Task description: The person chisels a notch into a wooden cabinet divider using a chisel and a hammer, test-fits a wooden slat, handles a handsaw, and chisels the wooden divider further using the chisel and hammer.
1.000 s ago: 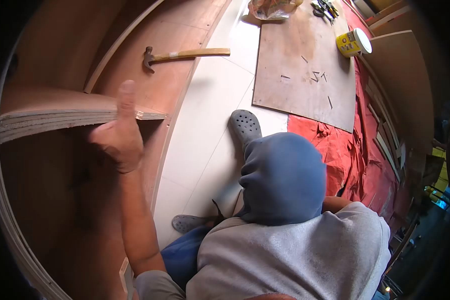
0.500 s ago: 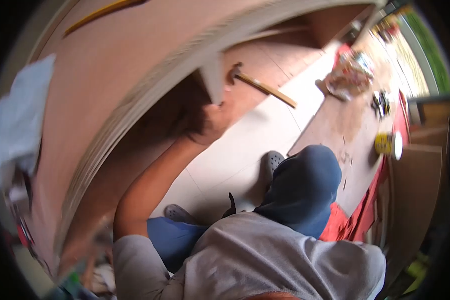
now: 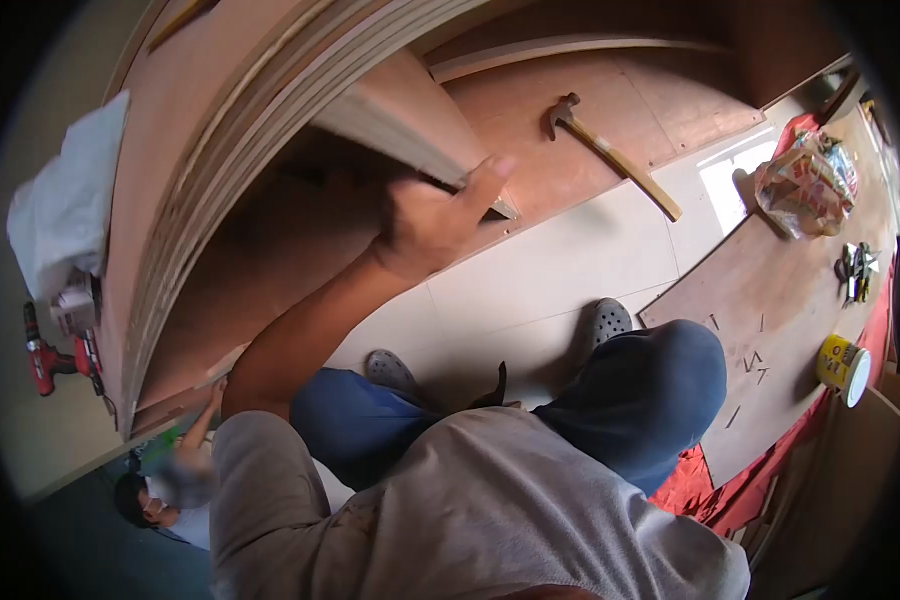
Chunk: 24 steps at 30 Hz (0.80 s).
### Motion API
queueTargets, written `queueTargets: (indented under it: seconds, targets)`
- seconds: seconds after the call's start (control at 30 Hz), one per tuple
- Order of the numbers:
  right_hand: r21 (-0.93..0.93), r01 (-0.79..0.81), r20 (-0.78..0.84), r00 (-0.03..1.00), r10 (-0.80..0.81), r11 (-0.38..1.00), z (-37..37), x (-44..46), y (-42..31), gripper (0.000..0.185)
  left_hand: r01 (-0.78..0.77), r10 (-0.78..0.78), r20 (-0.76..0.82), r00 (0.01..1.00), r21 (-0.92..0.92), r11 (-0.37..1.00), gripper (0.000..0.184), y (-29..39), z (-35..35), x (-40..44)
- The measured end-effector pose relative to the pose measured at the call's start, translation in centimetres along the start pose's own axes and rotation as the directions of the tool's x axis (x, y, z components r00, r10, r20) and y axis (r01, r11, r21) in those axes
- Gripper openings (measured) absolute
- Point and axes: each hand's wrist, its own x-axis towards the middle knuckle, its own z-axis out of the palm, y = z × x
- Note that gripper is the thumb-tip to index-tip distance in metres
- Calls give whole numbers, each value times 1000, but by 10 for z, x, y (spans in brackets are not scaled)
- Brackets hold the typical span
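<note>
My left hand (image 3: 430, 225) is closed around the front edge of an upright wooden divider panel (image 3: 395, 115) in a plywood cabinet. Its thumb lies on the panel's right side; the fingers are mostly hidden. To the right of that hand, a claw hammer (image 3: 615, 158) with a wooden handle lies across the cabinet's bottom board (image 3: 540, 110), its handle reaching out over the floor. The layered plywood edge (image 3: 245, 125) of the cabinet rises left of the hand. My right hand is out of view.
On a board (image 3: 705, 310) at right are loose nails (image 3: 755, 363), a crumpled plastic bag (image 3: 805, 185), dark hand tools (image 3: 855, 272) and a yellow tub (image 3: 843, 368). A red drill (image 3: 50, 355) and white cloth (image 3: 65, 190) are at far left. Another person (image 3: 175, 500) is low at left.
My view has shifted, so the hammer and the board appear farther right. The left hand stays at the divider panel's edge. The other person and the red drill now show more clearly.
</note>
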Motion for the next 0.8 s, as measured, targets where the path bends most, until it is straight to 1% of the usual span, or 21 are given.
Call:
queueTargets:
  seconds: [0.03,0.1,0.13,0.17,0.2,0.3,0.37,0.4,0.47,0.5,0.57,0.6,0.63,0.7,0.73,0.77,0.8]
  targets:
    - [8,-4,6,1000,4,1000,-1,-1,-1,26,-215,219,3,976,217,952,25,7,-4,7]
    - [5,-7,17,1000,7,1000,-9,-1,-2,26,-403,413,71,908,415,816,19,25,-2,13]
    - [6,-12,25,1000,12,1000,-11,-3,-2,26,-153,174,-35,984,327,933,16,37,1,12]
    - [12,-37,37,999,36,999,-11,-12,5,26,123,-100,-115,988,217,968,12,45,1,10]
    - [12,-46,42,998,45,999,-16,-14,5,26,136,-115,-102,988,227,964,12,48,2,10]
    - [7,-70,39,997,69,998,-32,-25,11,26,149,-127,-136,983,165,975,10,47,8,13]
    - [-7,-68,30,997,68,998,-44,-30,11,26,100,-73,-143,987,189,977,15,44,7,12]
    - [-15,-63,25,998,64,998,-49,-32,12,26,105,-76,-159,984,182,978,15,41,6,10]
    - [-33,-52,12,999,52,998,-56,-35,16,26,50,-25,-128,991,196,979,20,33,3,7]
    - [-41,-44,13,999,44,998,-60,-35,18,26,56,-27,-148,989,195,979,20,32,2,5]
    - [-60,-17,5,1000,18,998,-68,-32,23,26,74,-62,-47,997,329,942,24,32,-3,2]
    - [-68,-5,1,1000,5,998,-72,-30,25,26,97,-73,-90,993,309,946,32,34,-2,5]
    - [-69,5,-5,1000,-5,998,-75,-29,29,26,94,-68,-94,993,310,946,32,34,0,5]
    - [-68,34,-21,999,-35,997,-80,-24,37,26,263,-232,-138,963,291,920,38,37,0,6]
    - [-68,49,-29,998,-51,996,-82,-22,42,26,264,-259,-69,963,408,874,40,42,-7,8]
    - [-69,66,-32,997,-69,995,-85,-18,46,26,256,-253,-64,965,421,870,40,47,-7,7]
    - [-73,86,-40,995,-89,994,-89,-13,49,26,288,-275,-88,957,380,879,40,51,-5,7]
